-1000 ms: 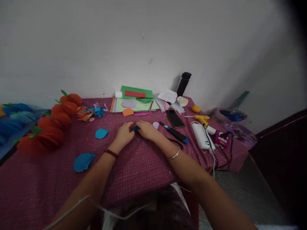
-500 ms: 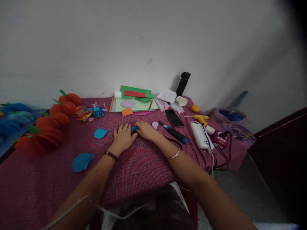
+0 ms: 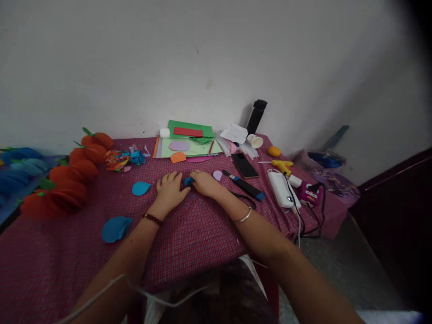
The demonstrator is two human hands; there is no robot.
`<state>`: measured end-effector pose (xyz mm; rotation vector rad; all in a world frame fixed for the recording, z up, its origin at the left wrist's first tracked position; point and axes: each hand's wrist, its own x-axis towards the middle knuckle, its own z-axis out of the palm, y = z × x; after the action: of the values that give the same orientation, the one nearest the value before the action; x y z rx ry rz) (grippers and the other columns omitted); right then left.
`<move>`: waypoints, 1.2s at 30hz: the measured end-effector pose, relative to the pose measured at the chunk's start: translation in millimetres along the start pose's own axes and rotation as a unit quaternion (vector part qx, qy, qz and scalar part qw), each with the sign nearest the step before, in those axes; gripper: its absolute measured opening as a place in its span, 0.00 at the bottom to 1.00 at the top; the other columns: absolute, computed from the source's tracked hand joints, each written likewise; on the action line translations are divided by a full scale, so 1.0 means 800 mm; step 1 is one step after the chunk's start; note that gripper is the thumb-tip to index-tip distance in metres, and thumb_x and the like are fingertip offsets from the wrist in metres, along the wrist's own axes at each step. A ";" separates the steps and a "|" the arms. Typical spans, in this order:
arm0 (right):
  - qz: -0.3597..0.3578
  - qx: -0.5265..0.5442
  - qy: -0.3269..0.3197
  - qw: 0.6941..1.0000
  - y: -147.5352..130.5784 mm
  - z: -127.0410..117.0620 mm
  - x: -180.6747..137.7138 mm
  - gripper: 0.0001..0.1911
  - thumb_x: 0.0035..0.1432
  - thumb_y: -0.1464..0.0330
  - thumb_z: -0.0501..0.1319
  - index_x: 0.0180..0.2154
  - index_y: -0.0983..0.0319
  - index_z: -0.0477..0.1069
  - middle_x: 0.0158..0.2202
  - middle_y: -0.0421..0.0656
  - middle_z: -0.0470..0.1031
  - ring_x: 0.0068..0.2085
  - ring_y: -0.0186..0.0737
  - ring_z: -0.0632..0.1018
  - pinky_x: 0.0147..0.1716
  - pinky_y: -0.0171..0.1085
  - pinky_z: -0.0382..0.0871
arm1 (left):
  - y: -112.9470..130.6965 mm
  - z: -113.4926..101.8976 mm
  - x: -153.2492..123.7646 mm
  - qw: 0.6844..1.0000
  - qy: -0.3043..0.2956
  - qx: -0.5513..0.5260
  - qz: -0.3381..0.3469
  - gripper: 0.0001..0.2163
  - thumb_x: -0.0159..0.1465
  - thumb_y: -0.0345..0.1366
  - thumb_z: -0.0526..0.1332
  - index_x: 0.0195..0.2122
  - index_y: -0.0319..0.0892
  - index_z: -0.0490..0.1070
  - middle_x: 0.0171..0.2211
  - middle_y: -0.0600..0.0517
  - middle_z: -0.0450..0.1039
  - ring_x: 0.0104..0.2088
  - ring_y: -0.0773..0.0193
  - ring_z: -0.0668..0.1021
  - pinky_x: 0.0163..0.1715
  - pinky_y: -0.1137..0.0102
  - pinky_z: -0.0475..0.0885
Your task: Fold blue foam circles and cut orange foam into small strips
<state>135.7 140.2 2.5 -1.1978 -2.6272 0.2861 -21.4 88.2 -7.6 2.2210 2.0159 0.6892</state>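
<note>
My left hand [image 3: 169, 191] rests on the table with fingers stretched out and slightly apart, holding nothing. To its right, my right hand [image 3: 204, 183] is closed with its fingertips on a small blue piece [image 3: 188, 181], perhaps craft foam or paper; most of it is hidden by the fingers. A blue teardrop cutout [image 3: 141, 188] lies just left of my left hand. Nearer the front left is a stack of similar blue cutouts [image 3: 115, 229]. A small lilac cutout [image 3: 217, 175] and a black-handled cutter-like tool [image 3: 249, 188] lie beyond my right wrist.
Orange pumpkin-shaped crafts [image 3: 67, 193] line the left side, near colourful scraps [image 3: 124, 159]. At the back are coloured sheets [image 3: 165, 150] and a black bottle [image 3: 256, 118]. To the right lie a phone [image 3: 245, 165], a yellow glue gun [image 3: 282, 166] and a white power strip [image 3: 282, 190] with cords.
My left hand has shifted a little left, away from the blue piece, widening the gap between my hands. My right hand stays on the piece. The view has shifted slightly.
</note>
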 end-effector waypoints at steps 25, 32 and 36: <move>0.103 0.533 0.110 0.833 -0.019 0.011 -0.004 0.31 0.68 0.53 0.35 0.66 0.60 0.41 0.59 0.54 0.65 0.57 0.39 0.71 0.55 0.44 0.64 | -0.032 0.009 0.016 0.977 0.059 -0.204 -0.029 0.04 0.55 0.33 0.57 0.26 0.43 0.71 0.24 0.53 0.73 0.27 0.61 0.73 0.30 0.69 0.64; 0.101 0.558 0.105 0.817 -0.026 0.016 -0.003 0.31 0.68 0.53 0.41 0.65 0.62 0.47 0.62 0.52 0.61 0.60 0.38 0.67 0.59 0.43 0.59 | -0.013 0.007 0.013 0.964 0.052 -0.257 -0.046 0.05 0.50 0.28 0.59 0.20 0.44 0.69 0.22 0.53 0.70 0.28 0.60 0.71 0.34 0.68 0.63; 0.108 0.554 0.115 0.818 -0.025 0.014 -0.001 0.30 0.68 0.54 0.43 0.64 0.62 0.49 0.62 0.51 0.62 0.61 0.38 0.65 0.59 0.43 0.58 | -0.009 0.003 0.012 0.939 0.056 -0.331 -0.073 0.04 0.48 0.28 0.61 0.19 0.44 0.70 0.21 0.54 0.69 0.28 0.61 0.70 0.32 0.69 0.62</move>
<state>119.0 125.8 -3.2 -0.9452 -1.5630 1.3651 -26.6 99.4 -9.6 1.6533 1.6204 1.2661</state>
